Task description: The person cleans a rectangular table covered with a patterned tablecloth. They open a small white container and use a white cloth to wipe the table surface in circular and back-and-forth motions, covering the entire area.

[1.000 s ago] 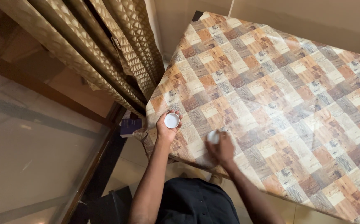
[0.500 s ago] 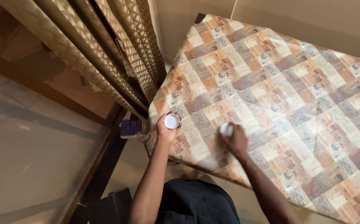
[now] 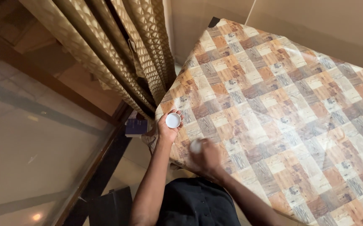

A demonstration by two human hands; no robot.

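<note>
My left hand point(image 3: 167, 129) holds a small round white lid point(image 3: 173, 120), hollow side up, at the near left corner of the table point(image 3: 298, 100). My right hand point(image 3: 206, 157) is blurred by motion and grips a small white wad point(image 3: 196, 145) pressed against the table's checked brown and beige glossy cover, close to the near edge and just right of my left hand. What the wad is made of cannot be told.
Patterned gold curtains point(image 3: 118, 50) hang left of the table. A glass pane with a dark wooden frame point(image 3: 93, 184) fills the left side. A small dark blue booklet point(image 3: 136, 127) lies below the table's corner. Beige walls point(image 3: 323, 21) stand behind the table.
My right hand swept the white wad out to the right, then back left toward the near edge. My left hand kept the lid still.
</note>
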